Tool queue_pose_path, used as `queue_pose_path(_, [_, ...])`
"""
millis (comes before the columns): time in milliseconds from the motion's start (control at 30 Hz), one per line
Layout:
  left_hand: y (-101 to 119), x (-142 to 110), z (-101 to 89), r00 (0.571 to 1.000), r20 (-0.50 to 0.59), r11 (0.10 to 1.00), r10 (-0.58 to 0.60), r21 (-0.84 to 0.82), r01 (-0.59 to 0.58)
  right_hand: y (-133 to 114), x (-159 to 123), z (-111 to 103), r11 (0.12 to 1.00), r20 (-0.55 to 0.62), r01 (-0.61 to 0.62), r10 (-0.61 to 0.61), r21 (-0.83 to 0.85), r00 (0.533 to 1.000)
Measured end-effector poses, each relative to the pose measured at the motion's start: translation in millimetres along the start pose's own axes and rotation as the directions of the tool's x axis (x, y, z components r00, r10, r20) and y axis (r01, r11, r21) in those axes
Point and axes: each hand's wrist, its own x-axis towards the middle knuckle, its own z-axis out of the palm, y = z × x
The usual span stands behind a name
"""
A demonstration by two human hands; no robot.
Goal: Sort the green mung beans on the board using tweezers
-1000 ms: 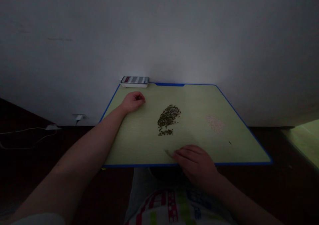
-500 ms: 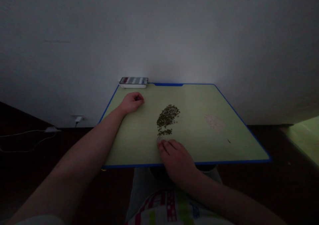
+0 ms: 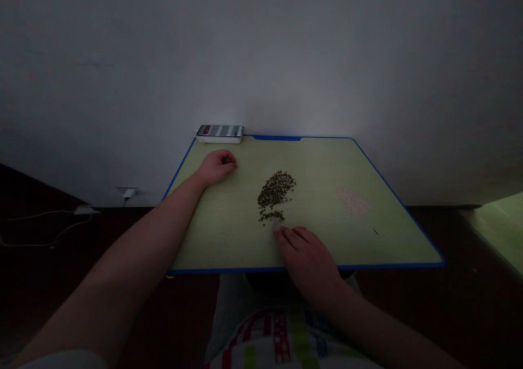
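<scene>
My right hand (image 3: 308,254) is closed near the front edge of the table, its fingertips pinching a small clear, pale-rimmed piece (image 3: 278,223) whose kind I cannot make out. That piece touches the near side of a thin strip of greenish-brown grains at the front of a larger grain pile (image 3: 275,190). Some paler bits are mixed into the pile. To the left, my left hand (image 3: 217,166) rests on the tabletop in a loose curl, with nothing visible in its fingers. A pale, scattered patch of small bits (image 3: 352,200) lies on the right side.
The yellow-green folding table (image 3: 229,238) has a blue rim and stands against a grey wall. A phone (image 3: 220,131) lies on a white box (image 3: 219,139) at the back left corner. One thin dark sliver (image 3: 375,231) lies at the right. A charger (image 3: 129,193) sits in a wall socket.
My right hand has slid right with the clear piece, and the front strip of grains has shifted slightly. My left hand stays in place.
</scene>
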Motion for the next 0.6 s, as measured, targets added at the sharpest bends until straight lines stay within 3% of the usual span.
queue_pose_path(167, [-1,1,-0.2,1.0,0.003,1.0,0.007,0.006,-0.007,6,-13,-2,0.999,-0.05,0.037,-0.037,-0.01,0.998])
queue_pose_path(600, [0,0,-0.5,1.0,-0.002,1.0,0.014,-0.003,-0.014,19,-26,-10,0.999,-0.051,0.037,-0.036,0.028,0.998])
